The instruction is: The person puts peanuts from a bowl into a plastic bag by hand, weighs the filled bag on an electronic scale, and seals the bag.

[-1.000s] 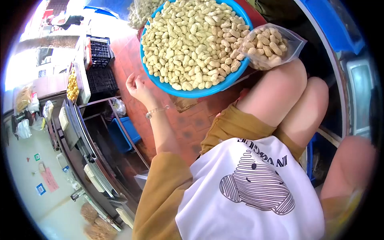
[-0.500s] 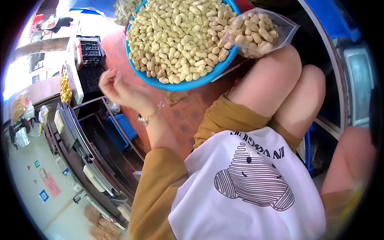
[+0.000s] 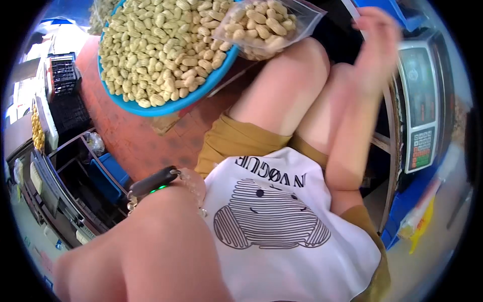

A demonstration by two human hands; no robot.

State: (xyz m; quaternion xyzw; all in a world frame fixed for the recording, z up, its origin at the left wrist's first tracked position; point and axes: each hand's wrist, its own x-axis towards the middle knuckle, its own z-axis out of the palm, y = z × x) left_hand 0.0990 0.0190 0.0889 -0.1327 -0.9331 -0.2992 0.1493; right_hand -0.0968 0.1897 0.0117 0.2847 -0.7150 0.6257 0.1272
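Note:
My left hand (image 3: 151, 251) is very close to the camera at the lower left, large and blurred, its fingers hidden by the frame edge. At its wrist are a beaded bracelet (image 3: 132, 204) and a black band (image 3: 153, 182) with a green light. Raised at the upper right, my right hand (image 3: 377, 43) is smeared by motion beside a blue container (image 3: 402, 11); whether it holds anything is unclear. A blue basin (image 3: 146, 109) heaped with peanuts (image 3: 156, 55) stands ahead. Against its right rim leans a clear plastic bag (image 3: 269, 27) of peanuts, touching my knee.
A digital scale (image 3: 421, 108) with a keypad stands on the right. Black crates (image 3: 64, 75) and a dark rack (image 3: 75, 166) line the left, near a small blue bin (image 3: 108, 173). Red tiles (image 3: 141, 138) cover the floor. A yellow-and-white bag (image 3: 420, 224) lies at the lower right.
My left hand has gone from beside the basin to right up against the camera. My right hand has risen into view at the upper right. The view has swung right, bringing the scale in.

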